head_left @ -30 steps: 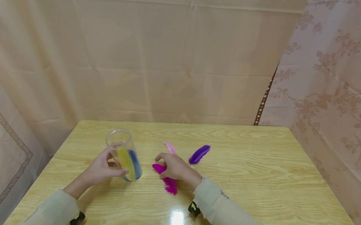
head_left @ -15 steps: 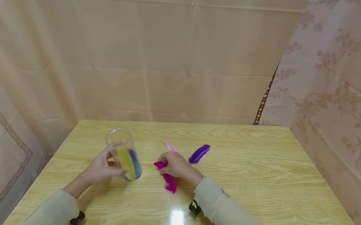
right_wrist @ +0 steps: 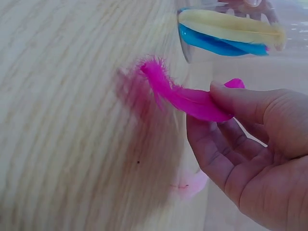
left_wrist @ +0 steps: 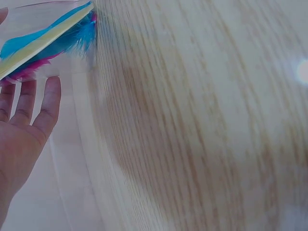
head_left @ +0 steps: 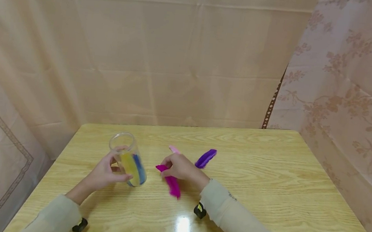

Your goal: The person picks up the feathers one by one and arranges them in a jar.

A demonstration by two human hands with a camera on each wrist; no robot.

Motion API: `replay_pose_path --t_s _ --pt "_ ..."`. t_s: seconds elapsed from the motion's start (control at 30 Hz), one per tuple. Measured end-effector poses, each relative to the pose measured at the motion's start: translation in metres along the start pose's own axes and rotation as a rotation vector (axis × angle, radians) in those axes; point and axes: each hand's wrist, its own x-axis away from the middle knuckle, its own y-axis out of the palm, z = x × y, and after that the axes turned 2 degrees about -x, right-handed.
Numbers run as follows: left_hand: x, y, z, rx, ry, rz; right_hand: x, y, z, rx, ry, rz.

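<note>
My left hand (head_left: 106, 172) grips a clear, round-rimmed cylinder (head_left: 129, 151) at the left of the table, its thumb and fingers around the side. The cylinder leans a little. Inside it lie a yellow feather (right_wrist: 231, 28), a blue feather (left_wrist: 62, 38) and a bit of magenta feather (left_wrist: 31, 70). A magenta feather (right_wrist: 192, 102) is pinched between the thumb and fingers of my right hand (head_left: 182, 168), its fluffy end hanging toward the table. Just beyond that hand a light pink feather (head_left: 174, 149) lies partly covered by it.
To the right of the right hand, a purple feather (head_left: 206, 158) lies on the wooden table (head_left: 267, 185). Beige curtains (head_left: 178, 54) hang behind the table, and a flowered cloth (head_left: 355, 92) hangs along the right side. Black wrist cameras (head_left: 200, 211) sit below the sleeves.
My right hand has closed its fingers on the magenta feather and shifted it slightly to the left. My left hand and the cylinder have stayed in place.
</note>
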Motion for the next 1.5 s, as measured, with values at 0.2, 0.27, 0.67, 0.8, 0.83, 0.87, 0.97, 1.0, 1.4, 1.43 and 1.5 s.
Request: replay_pose_path --t_s 0.2,0.27,0.67,0.8,0.83,0.87,0.97,1.0,1.4,1.43,1.5 --pt "-0.001 0.0 -0.001 -0.008 0.014 0.007 -0.003 -0.01 -0.004 -0.003 0.041 0.017" --pt "-0.001 0.0 -0.001 -0.011 0.02 0.008 -0.003 -0.013 -0.006 -0.003 0.044 0.017" --pt "0.0 0.0 -0.002 -0.038 0.004 0.02 -0.004 -0.019 -0.013 -0.058 0.062 0.016" --pt "0.0 0.001 -0.003 -0.049 0.003 0.029 -0.003 -0.022 -0.015 -0.049 0.057 0.019" --pt "0.0 0.001 -0.003 -0.053 0.004 0.031 -0.003 -0.023 -0.015 -0.046 0.054 0.021" --pt "0.0 0.001 -0.003 -0.055 0.006 0.031 -0.003 -0.024 -0.016 -0.045 0.052 0.022" --pt "0.0 0.001 -0.003 -0.057 0.012 0.03 -0.002 -0.027 -0.018 -0.042 0.049 0.021" --pt "0.0 0.002 -0.003 -0.056 0.012 0.029 -0.003 -0.028 -0.019 -0.053 0.051 0.016" --pt "-0.001 0.0 0.0 -0.05 -0.01 0.024 -0.011 -0.045 -0.047 -0.126 -0.01 0.017" --pt "0.0 0.0 0.0 -0.05 -0.011 0.025 -0.011 -0.046 -0.048 -0.133 -0.003 0.014" --pt "0.0 0.0 -0.001 -0.044 -0.01 0.026 -0.011 -0.047 -0.051 -0.144 0.006 0.011"
